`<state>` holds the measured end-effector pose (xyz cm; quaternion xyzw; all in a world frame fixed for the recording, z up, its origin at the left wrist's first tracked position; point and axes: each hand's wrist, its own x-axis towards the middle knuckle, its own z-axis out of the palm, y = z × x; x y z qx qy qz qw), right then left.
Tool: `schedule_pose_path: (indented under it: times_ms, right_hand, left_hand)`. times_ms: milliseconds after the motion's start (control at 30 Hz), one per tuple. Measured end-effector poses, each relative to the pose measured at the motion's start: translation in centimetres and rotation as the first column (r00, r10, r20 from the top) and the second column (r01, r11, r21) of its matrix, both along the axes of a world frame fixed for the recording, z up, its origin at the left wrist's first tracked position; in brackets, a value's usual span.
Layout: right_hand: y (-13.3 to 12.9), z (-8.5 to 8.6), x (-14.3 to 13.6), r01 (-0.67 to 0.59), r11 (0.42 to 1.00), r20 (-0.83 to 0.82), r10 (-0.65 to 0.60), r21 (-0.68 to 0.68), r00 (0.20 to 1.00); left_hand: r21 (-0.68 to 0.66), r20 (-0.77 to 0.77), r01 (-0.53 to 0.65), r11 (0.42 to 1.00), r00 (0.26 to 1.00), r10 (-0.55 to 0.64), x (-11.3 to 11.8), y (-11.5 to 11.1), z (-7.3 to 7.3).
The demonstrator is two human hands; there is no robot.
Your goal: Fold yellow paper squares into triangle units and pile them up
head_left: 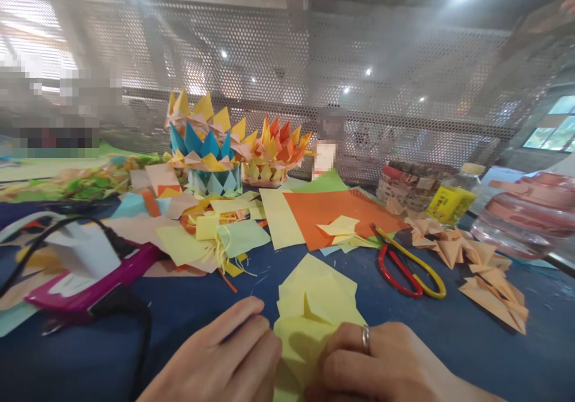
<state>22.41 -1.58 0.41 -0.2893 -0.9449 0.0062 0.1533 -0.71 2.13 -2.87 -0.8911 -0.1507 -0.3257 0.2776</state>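
Pale yellow paper (296, 336) with a small raised fold lies on the dark blue table, between my two hands at the bottom of the head view. More yellow sheets (320, 273) are spread just beyond it. My left hand (229, 354) is closed, its fingers curled at the paper's left edge; the fingertips are hidden. My right hand (372, 360), with a ring on one finger, presses closed on the paper's right side, and its thumb is mostly out of sight. To the right lie scissors (404, 270) with one red and one yellow handle.
Folded paper crowns (209, 141) stand at the back. Paper scraps (179, 240) and a purple power strip (94, 282) are on the left. An orange sheet (332, 210) lies ahead. Folded peach pieces (489, 276), a yellow-labelled bottle (453, 198) and a pink container (530, 210) are at right.
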Motion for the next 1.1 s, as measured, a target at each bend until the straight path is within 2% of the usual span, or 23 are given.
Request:
schedule_pose_path:
  times_ms: [133, 200, 267, 300, 367, 400, 467, 567, 633, 767, 867, 933, 1100]
  right_hand:
    - [0.1, -0.3, 0.1, -0.003, 1.000, -0.007, 0.003, -0.005, 1.000]
    - [0.1, -0.6, 0.1, 0.001, 1.000, -0.025, -0.002, -0.016, 1.000]
    - [0.1, -0.9, 0.1, 0.016, 1.000, -0.038, -0.017, -0.022, 0.999]
    - [0.1, -1.1, 0.1, 0.023, 0.999, -0.041, -0.023, -0.023, 0.999]
    - [0.2, -1.3, 0.1, 0.016, 1.000, -0.030, -0.015, 0.003, 0.999]
    - [0.2, -1.4, 0.2, -0.008, 1.000, -0.019, 0.009, 0.029, 1.000]
    - [0.3, -1.4, 0.2, -0.073, 0.993, 0.000, 0.073, 0.096, 0.997]
    - [0.5, -1.3, 0.3, -0.143, 0.972, -0.007, 0.147, 0.184, 0.989]
    - [0.5, -1.1, 0.3, -0.149, 0.966, -0.012, 0.155, 0.213, 0.988]
    - [0.2, -0.5, 0.2, -0.163, 0.964, 0.036, 0.159, 0.208, 0.987]
    - [0.1, -0.3, 0.2, -0.171, 0.957, 0.032, 0.168, 0.233, 0.985]
    - [0.2, -0.3, 0.3, -0.156, 0.952, 0.009, 0.159, 0.263, 0.987]
    - [0.1, 0.4, 0.1, -0.100, 0.912, -0.109, 0.155, 0.397, 0.982]
  left_hand:
    - [-0.049, -0.097, -0.040, 0.998, 0.995, 0.035, -0.3, -0.2, 0.7]
    - [-0.149, -0.116, -0.038, 0.988, 0.993, 0.021, -0.4, -0.2, 1.4]
    - [-0.318, -0.062, 0.000, 0.948, 0.998, -0.021, -0.3, 0.1, 2.5]
    - [-0.419, -0.027, 0.020, 0.908, 0.999, -0.035, -0.1, 0.5, 3.0]
    - [-0.593, 0.076, 0.030, 0.805, 0.997, 0.019, 0.4, 1.4, 4.0]
    - [-0.660, 0.124, 0.050, 0.749, 0.991, 0.043, 0.7, 1.8, 4.4]
    - [-0.742, 0.171, 0.127, 0.658, 0.985, 0.003, 1.2, 2.7, 4.7]
    - [-0.783, 0.158, 0.214, 0.585, 0.977, -0.145, 2.0, 3.3, 5.0]
    - [-0.815, 0.097, 0.198, 0.545, 0.973, -0.209, 2.5, 3.4, 5.3]
    - [-0.872, -0.017, 0.090, 0.481, 0.977, -0.215, 3.5, 3.4, 6.2]
    - [-0.902, -0.046, 0.041, 0.431, 0.981, -0.191, 4.0, 3.8, 6.7]
    - [-0.932, -0.055, 0.011, 0.362, 0.984, -0.172, 4.2, 4.3, 6.8]
    - [-0.989, -0.024, -0.006, 0.147, 0.992, -0.122, 3.7, 5.0, 7.1]
